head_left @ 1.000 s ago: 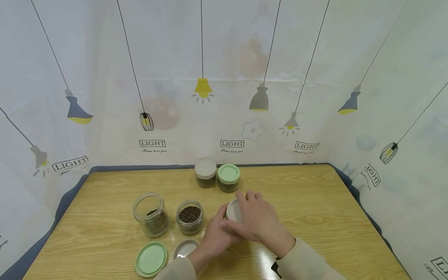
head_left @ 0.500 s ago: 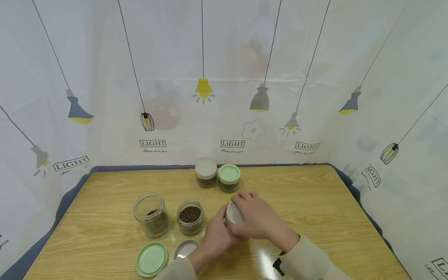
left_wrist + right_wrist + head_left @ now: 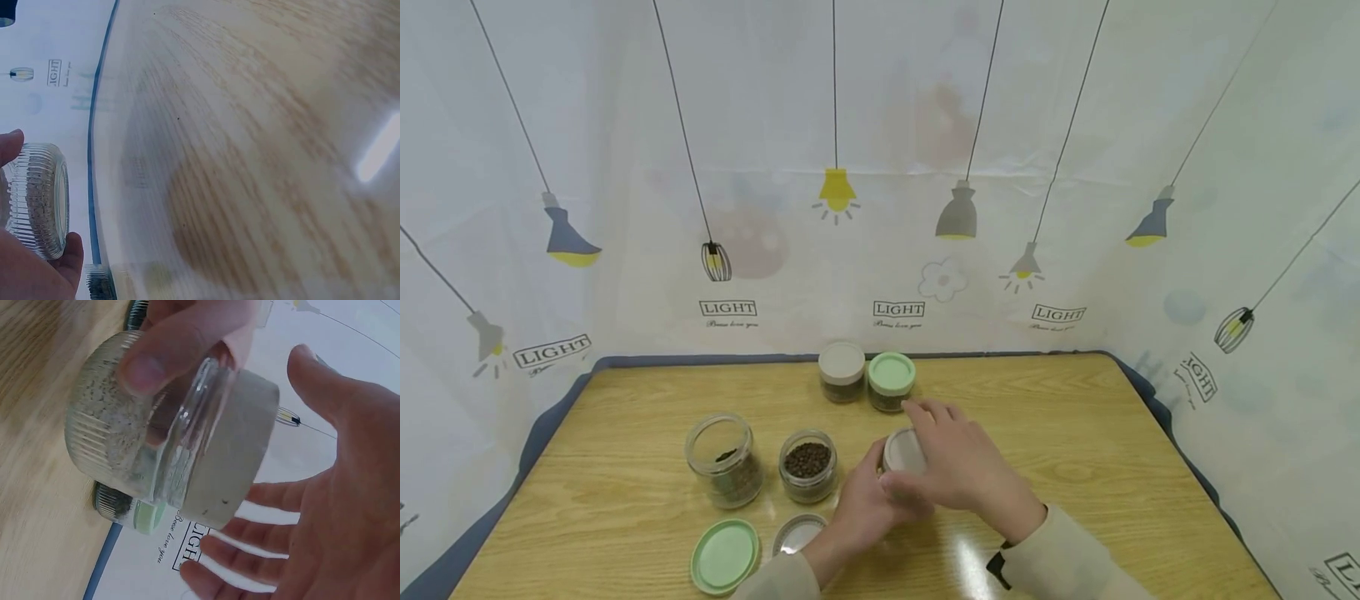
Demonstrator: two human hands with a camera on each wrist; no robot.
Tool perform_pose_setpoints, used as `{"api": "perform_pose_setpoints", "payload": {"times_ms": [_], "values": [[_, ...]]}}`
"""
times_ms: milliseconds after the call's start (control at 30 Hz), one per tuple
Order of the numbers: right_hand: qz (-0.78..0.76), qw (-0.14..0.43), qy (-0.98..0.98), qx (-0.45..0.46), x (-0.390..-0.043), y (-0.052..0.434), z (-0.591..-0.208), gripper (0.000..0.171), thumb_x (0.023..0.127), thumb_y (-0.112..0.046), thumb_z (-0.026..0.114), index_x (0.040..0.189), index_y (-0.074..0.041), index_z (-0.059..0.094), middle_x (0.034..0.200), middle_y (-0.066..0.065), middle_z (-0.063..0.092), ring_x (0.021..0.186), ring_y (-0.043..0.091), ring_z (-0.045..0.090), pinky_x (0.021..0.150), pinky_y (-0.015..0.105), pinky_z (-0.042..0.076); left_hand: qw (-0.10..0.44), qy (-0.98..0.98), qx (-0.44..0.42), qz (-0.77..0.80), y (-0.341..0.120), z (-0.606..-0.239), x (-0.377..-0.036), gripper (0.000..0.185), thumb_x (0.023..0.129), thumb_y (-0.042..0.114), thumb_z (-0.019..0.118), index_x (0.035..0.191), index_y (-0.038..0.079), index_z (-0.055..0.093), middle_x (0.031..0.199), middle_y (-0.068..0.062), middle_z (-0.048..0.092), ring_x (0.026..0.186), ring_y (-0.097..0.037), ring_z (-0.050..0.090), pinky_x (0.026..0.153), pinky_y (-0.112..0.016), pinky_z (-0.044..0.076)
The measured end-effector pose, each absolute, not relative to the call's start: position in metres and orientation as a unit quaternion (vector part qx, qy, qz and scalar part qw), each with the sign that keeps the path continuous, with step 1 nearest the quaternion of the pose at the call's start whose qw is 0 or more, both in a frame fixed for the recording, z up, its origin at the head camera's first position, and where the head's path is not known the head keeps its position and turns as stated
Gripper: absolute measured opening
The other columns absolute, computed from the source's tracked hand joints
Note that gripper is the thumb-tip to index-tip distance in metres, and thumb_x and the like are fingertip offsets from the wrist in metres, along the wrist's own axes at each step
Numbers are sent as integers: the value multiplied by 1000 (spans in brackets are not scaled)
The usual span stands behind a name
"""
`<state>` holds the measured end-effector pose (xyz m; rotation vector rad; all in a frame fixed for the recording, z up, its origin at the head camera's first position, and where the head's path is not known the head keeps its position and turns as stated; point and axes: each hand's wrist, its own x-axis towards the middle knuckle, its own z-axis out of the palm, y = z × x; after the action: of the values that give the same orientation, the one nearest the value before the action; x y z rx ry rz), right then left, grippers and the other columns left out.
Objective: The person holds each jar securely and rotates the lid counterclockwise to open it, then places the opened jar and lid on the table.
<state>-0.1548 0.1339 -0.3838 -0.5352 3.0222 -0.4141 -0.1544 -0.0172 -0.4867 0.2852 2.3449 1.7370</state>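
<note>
While the left hand point(image 3: 868, 504) grips the ribbed glass body of a small spice jar point(image 3: 901, 467) near the middle of the wooden table point(image 3: 1075, 450), the right hand point(image 3: 958, 467) hovers over its grey lid point(image 3: 904, 450) with fingers spread and relaxed, palm facing the lid, grasping nothing. To the left stand an uncapped jar of peppercorns point(image 3: 807, 464) and a larger open jar point(image 3: 722, 460); near them, at the table's near edge, lie a green lid point(image 3: 724, 555) and a clear lid point(image 3: 797, 533). At the far edge two capped jars sit side by side, one with a grey top point(image 3: 841, 371) and one with a green top point(image 3: 891, 381).
</note>
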Motion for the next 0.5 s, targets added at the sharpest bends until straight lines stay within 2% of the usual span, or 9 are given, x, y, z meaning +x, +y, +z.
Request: {"api": "perform_pose_setpoints", "payload": {"times_ms": [167, 333, 500], "values": [[-105, 37, 984, -136, -151, 129, -389, 99, 74, -79, 59, 146, -14, 41, 131, 17, 53, 115, 37, 53, 84, 56, 51, 88, 799, 112, 584, -17, -487, -152, 96, 67, 26, 87, 148, 15, 36, 144, -17, 50, 133, -37, 48, 108, -54, 41], [-94, 41, 986, -132, -152, 125, -392, 101, 73, -79, 60, 145, -10, 40, 123, 19, 56, 109, 35, 55, 76, 52, 54, 79, 802, 114, 581, -17, -489, -151, 94, 66, 24, 88, 146, 16, 40, 142, -16, 53, 130, -36, 50, 108, -54, 41], [-106, 40, 981, -158, -154, 126, -394, 84, 75, -69, 67, 134, -12, 49, 115, 16, 58, 102, 31, 55, 70, 47, 53, 90, 803, 102, 580, -17, -490, -152, 95, 65, 24, 88, 146, 17, 39, 143, -14, 52, 130, -34, 50, 107, -52, 42]]}}
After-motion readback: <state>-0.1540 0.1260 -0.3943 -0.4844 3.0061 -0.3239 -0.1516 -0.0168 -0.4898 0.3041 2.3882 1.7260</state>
